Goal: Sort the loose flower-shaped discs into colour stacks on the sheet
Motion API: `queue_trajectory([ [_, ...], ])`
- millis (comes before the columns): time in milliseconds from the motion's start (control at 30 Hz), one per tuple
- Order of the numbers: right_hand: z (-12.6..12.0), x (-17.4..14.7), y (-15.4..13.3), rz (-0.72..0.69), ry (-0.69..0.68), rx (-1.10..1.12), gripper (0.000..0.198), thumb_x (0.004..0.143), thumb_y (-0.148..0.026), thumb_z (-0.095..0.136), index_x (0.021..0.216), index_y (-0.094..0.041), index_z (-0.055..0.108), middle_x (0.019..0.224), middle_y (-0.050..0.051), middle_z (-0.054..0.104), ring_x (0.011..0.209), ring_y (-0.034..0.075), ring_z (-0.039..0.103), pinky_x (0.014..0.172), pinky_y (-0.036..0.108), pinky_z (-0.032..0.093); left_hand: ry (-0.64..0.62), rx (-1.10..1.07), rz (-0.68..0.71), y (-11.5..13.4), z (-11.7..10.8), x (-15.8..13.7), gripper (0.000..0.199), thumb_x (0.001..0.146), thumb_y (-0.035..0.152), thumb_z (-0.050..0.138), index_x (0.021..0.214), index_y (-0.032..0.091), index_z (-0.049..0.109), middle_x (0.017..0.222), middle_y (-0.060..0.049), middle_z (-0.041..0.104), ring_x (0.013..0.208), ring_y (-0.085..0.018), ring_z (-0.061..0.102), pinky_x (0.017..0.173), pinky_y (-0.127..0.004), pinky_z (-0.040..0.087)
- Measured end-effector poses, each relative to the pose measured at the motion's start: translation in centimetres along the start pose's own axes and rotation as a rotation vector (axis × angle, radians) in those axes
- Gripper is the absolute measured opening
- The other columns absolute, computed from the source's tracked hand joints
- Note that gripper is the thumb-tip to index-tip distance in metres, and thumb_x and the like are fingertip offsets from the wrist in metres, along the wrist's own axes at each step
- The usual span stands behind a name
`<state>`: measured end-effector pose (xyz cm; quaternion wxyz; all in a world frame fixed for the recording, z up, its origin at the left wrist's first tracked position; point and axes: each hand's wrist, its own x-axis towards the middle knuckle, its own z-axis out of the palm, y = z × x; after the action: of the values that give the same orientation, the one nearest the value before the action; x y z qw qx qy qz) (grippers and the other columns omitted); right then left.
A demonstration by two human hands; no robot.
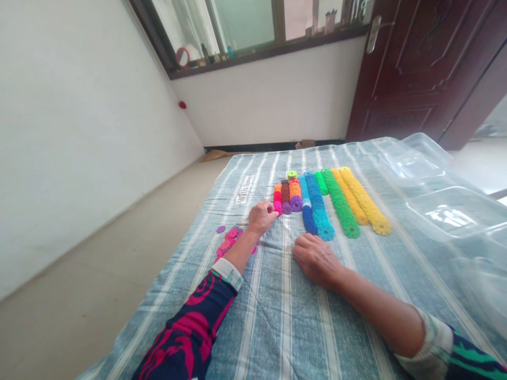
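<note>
Left hand (261, 217) reaches forward, fingertips pinching at the near end of the pink disc stack (278, 200), which lies on the striped cloth (277, 316) at the left of the sorted rows. Right hand (315, 258) rests flat on the cloth, fingers loosely curled, holding nothing, just short of the blue disc rows (316, 208). Loose pink discs (229, 240) lie beside the left wrist. Clear plastic bins (447, 211) sit to the right.
</note>
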<state>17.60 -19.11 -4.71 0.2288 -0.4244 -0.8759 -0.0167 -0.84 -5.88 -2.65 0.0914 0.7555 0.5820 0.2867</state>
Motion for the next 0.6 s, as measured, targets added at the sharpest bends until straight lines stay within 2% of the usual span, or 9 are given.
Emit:
queue_trajectory([
  [167,0.0,0.0,0.0,0.006,-0.003,0.001,0.021,0.092,-0.014,0.055,0.072,-0.017,0.062,0.077,0.004,0.059,0.076,0.017,0.046,0.065,0.03,0.027,-0.024,-0.021,-0.017,0.3,0.0,0.1,0.012,0.07,0.019,0.066,0.061,0.018,0.058,0.064,0.002,0.059,0.065,-0.013,0.053,0.066,-0.025,0.039],
  [267,0.1,-0.1,0.0,0.0,0.002,0.003,0.022,0.092,-0.013,0.055,0.071,-0.017,0.061,0.076,0.004,0.058,0.075,0.017,0.045,0.065,0.031,0.027,-0.02,-0.034,-0.012,0.2,-0.8,0.1,0.011,0.071,0.021,0.064,0.061,0.018,0.06,0.063,0.001,0.059,0.064,-0.013,0.053,0.065,-0.025,0.038],
  [433,0.1,-0.1,0.1,-0.006,0.013,0.003,0.022,0.092,-0.014,0.055,0.071,-0.017,0.061,0.076,0.004,0.057,0.075,0.017,0.045,0.065,0.031,0.027,0.014,-0.017,-0.018,-1.7,-4.2,-0.3,0.014,0.072,0.025,0.059,0.06,0.018,0.06,0.062,0.001,0.059,0.064,-0.013,0.053,0.065,-0.025,0.038],
  [600,0.0,-0.2,0.0,-0.005,0.018,0.014,0.023,0.091,-0.011,0.054,0.07,-0.017,0.061,0.076,0.004,0.058,0.075,0.017,0.045,0.066,0.03,0.027,0.06,0.05,-0.179,-5.9,-8.4,-1.7,0.015,0.067,0.031,0.06,0.058,0.019,0.061,0.058,0.002,0.059,0.061,-0.014,0.054,0.062,-0.025,0.038],
])
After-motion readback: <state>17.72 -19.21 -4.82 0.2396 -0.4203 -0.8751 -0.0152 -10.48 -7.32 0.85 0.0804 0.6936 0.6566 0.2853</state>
